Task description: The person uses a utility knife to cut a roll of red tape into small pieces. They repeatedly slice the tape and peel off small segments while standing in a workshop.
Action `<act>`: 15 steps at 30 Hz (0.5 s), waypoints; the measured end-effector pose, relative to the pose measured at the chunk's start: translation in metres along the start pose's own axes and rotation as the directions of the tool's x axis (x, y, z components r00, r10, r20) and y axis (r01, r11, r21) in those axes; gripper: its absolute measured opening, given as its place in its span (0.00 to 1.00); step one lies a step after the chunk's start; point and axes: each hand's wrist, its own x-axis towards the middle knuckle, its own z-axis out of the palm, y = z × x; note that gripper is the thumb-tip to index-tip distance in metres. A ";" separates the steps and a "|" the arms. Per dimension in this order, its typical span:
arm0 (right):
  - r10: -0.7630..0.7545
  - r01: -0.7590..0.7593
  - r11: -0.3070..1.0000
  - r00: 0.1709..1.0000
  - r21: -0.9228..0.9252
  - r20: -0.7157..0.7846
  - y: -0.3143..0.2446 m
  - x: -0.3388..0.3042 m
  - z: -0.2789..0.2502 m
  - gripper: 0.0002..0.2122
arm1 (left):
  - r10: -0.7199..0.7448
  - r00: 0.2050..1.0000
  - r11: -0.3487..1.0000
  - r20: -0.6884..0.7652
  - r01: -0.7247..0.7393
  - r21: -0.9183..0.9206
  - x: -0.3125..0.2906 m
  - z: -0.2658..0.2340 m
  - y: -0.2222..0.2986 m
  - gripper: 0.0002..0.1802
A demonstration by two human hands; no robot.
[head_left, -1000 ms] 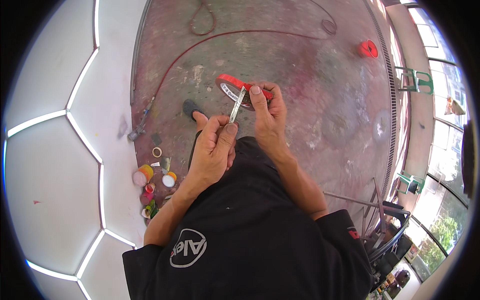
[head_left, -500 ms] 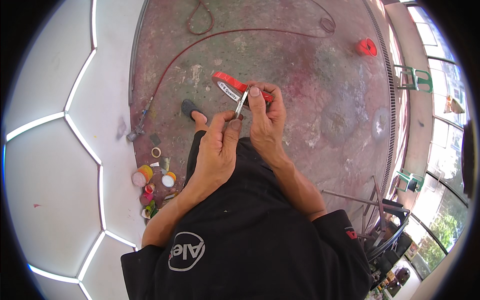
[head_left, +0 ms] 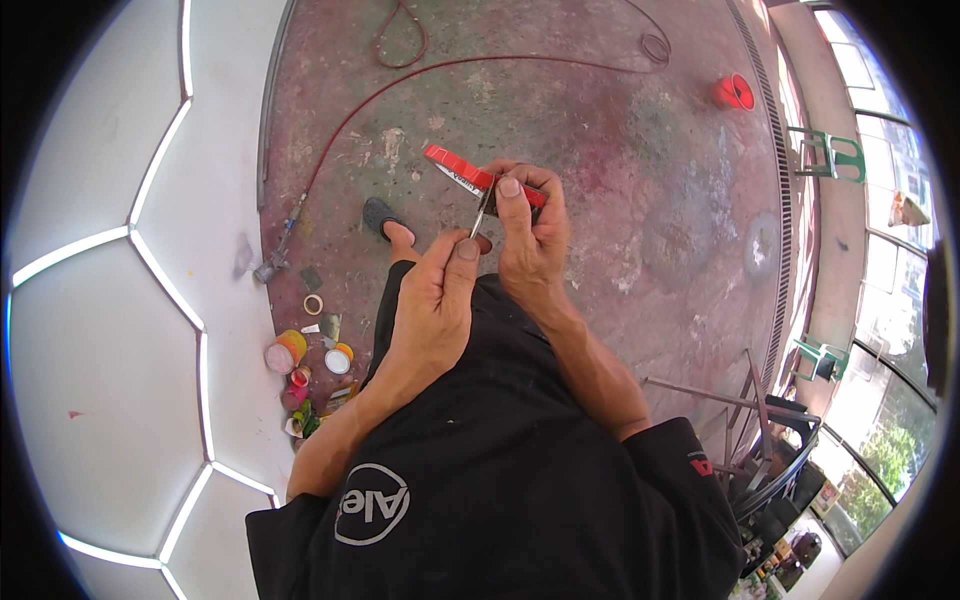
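Observation:
A roll of red tape [head_left: 462,169] is gripped in my right hand [head_left: 532,235], tilted so that its red outer edge shows, with only a sliver of its white-labelled side. My right thumb presses near a thin, silvery strip [head_left: 481,213] that lies against the roll. The lower end of that strip is pinched between the thumb and fingers of my left hand [head_left: 440,290]. Whether it is a blade, a small tool or a piece of tape cannot be made out. The fingers behind the roll are partly hidden.
A dark red hose [head_left: 400,80] runs across the stained floor to a spray gun [head_left: 268,268] by the white lit wall [head_left: 110,330]. Paint cans [head_left: 286,352] and a tape ring [head_left: 313,305] lie at left. At right are a red bucket [head_left: 734,93], green stools [head_left: 835,158] and a metal frame [head_left: 755,410].
The tape roll has tilted, so its labelled side now shows less and its red edge more. The silvery strip has turned and looks thinner. Both hands keep their hold.

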 end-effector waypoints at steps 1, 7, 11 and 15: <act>-0.001 0.001 1.000 1.000 -0.008 0.005 0.001 0.000 -0.001 0.10 | -0.004 1.000 1.000 -0.003 0.004 0.013 0.000 0.000 0.001 0.18; -0.050 0.052 0.997 0.999 -0.063 0.019 0.004 -0.001 -0.004 0.09 | -0.020 1.000 0.999 -0.002 0.020 0.026 -0.004 -0.001 0.002 0.19; -0.097 0.102 0.988 0.994 -0.115 0.052 0.002 0.000 -0.006 0.08 | -0.002 0.999 1.000 0.042 0.003 -0.001 -0.004 0.000 0.002 0.20; -0.118 0.125 0.985 0.991 -0.122 0.059 0.000 0.000 -0.005 0.08 | -0.043 0.999 0.982 0.019 0.046 -0.185 -0.008 0.000 -0.001 0.20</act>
